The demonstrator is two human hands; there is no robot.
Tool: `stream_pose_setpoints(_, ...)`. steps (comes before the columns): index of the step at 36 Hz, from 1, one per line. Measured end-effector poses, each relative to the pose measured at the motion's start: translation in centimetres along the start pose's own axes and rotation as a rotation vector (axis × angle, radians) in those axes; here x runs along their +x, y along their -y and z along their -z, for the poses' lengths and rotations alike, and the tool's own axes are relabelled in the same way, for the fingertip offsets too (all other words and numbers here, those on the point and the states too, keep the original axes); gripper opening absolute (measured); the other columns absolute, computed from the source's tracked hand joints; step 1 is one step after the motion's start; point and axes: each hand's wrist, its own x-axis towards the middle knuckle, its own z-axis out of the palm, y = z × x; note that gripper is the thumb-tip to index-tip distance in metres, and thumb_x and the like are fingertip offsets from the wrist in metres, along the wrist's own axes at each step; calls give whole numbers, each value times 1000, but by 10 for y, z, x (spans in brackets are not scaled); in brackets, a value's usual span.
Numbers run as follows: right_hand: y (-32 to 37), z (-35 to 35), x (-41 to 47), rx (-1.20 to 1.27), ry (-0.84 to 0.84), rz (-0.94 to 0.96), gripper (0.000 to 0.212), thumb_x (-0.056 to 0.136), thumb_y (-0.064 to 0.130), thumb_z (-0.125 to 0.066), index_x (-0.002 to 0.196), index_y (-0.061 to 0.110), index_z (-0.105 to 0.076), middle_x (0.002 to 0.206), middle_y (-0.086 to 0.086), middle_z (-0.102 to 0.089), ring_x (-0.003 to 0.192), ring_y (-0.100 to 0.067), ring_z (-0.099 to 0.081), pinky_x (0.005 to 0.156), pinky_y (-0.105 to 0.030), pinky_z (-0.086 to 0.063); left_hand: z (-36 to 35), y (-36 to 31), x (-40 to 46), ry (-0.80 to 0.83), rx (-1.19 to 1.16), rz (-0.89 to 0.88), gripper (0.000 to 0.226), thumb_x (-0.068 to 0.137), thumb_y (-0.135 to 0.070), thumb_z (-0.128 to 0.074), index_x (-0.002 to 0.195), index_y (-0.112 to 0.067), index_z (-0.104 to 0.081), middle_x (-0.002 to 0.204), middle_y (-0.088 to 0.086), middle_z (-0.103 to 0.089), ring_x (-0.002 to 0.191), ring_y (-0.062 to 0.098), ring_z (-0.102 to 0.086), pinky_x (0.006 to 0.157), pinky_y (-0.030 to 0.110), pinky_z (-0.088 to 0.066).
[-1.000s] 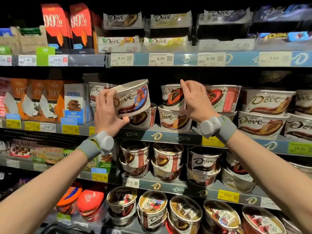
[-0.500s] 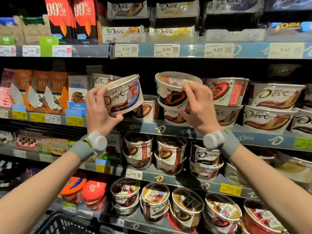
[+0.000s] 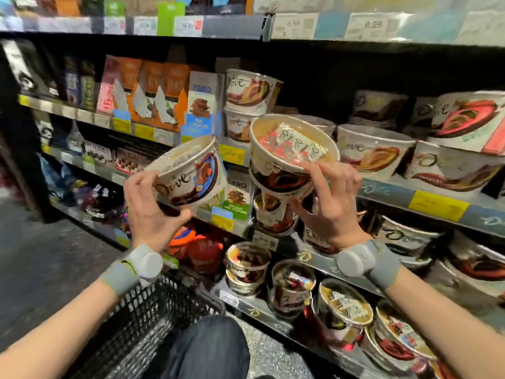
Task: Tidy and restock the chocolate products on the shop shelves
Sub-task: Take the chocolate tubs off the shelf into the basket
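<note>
My left hand grips a Dove chocolate tub with a blue band, tilted so its clear lid faces up and left. My right hand grips a second Dove tub with a red-brown band; wrapped chocolates show through its lid. Both tubs are held in front of the shelves, clear of the middle shelf, where several more Dove tubs stand in stacks.
A black mesh basket sits low between my arms, beside my knee. Boxed chocolate bars fill the shelf to the left. Lower shelves hold several smaller Dove tubs. Grey floor lies at the left.
Both hands have pulled their tubs down and away from the middle shelf. The view has dropped and swung left, bringing the basket and my knee into sight.
</note>
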Motion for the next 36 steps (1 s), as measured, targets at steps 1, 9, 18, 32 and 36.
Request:
stream_pose_setpoints(1,13,-7,-7,53,19,-4,52,84,32,-63,126,6,-47,118,-10,-44,110,-28,-46,95,-40,-32,10,11,-15,38,32,35,85,52,-25,-81,124,-6,-39,119,21,-40,114,29,-36,99,32,-32)
stream_pose_setpoints(9,91,-67,-63,359,290,68,72,70,30,-74,128,2,-42,119,-13,-45,107,-32,-47,91,-45,-36,70,69,-107,217,228,261,91,49,-10,-87,126,-8,-39,122,14,-38,116,39,-41,98,52,-42)
stream_pose_setpoints(18,168,-119,-109,640,714,211,80,69,32,-69,133,0,-33,123,-13,-37,112,-33,-40,94,-46,-31,129,111,-205,514,487,467,84,46,-13,-84,120,-1,-46,119,18,-43,110,33,-39,91,46,-47)
stream_pose_setpoints(32,271,-181,-179,731,1124,453,86,50,35,-80,122,1,-48,109,-13,-54,101,-33,-54,86,-41,-41,151,150,-285,1124,724,508,83,50,-26,-87,119,0,-48,115,17,-47,104,34,-44,74,42,-50)
stream_pose_setpoints(36,293,-196,-196,650,1205,541,81,51,43,-80,116,4,-51,105,-10,-51,96,-30,-51,82,-40,-40,146,165,-304,1199,817,522,80,49,-31,-87,113,1,-49,110,17,-50,99,34,-47,67,40,-51)
